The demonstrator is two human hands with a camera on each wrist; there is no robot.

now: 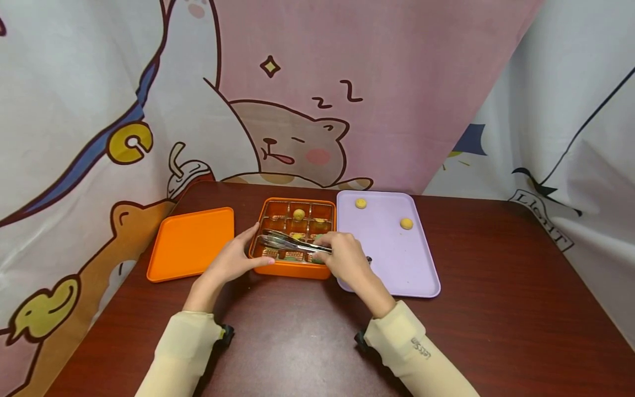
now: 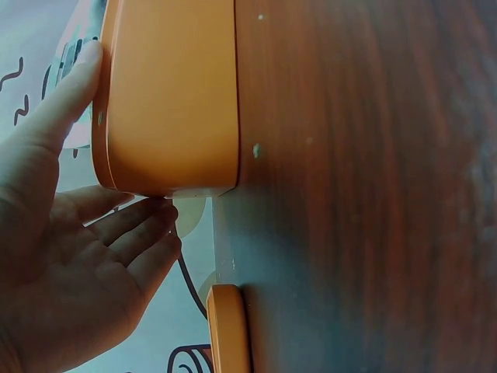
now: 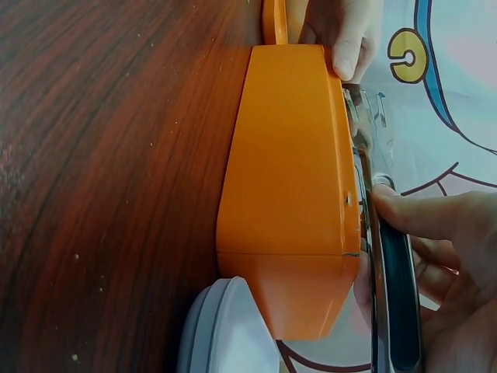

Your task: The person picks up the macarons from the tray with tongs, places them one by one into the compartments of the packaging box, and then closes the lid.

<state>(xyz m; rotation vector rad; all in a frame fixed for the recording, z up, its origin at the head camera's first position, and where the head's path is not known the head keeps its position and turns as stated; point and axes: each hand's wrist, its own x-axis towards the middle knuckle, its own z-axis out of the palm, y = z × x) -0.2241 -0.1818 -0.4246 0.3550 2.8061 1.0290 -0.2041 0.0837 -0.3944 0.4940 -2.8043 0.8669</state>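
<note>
My right hand [image 1: 343,256] grips metal tongs [image 3: 394,287] with dark handle inlays. The tongs' heads lie low over the left part of an orange divided box [image 1: 292,269]; whether anything is between them I cannot tell. At the box's near left corner, my left hand [image 1: 233,258] rests its thumb on the front rim, with extended fingers touching the left side. A round yellow cookie-like piece [image 1: 299,214] sits in the back middle compartment. Other compartments hold yellowish and patterned pieces, partly hidden by the tongs and right hand.
To the right, a lilac tray [image 1: 397,264] carries two round yellow pieces, one at the back left [image 1: 360,203] and one farther right [image 1: 406,223]. An orange lid [image 1: 193,242] lies left of the box. A printed curtain [image 1: 397,82] hangs behind the brown table [image 1: 297,342].
</note>
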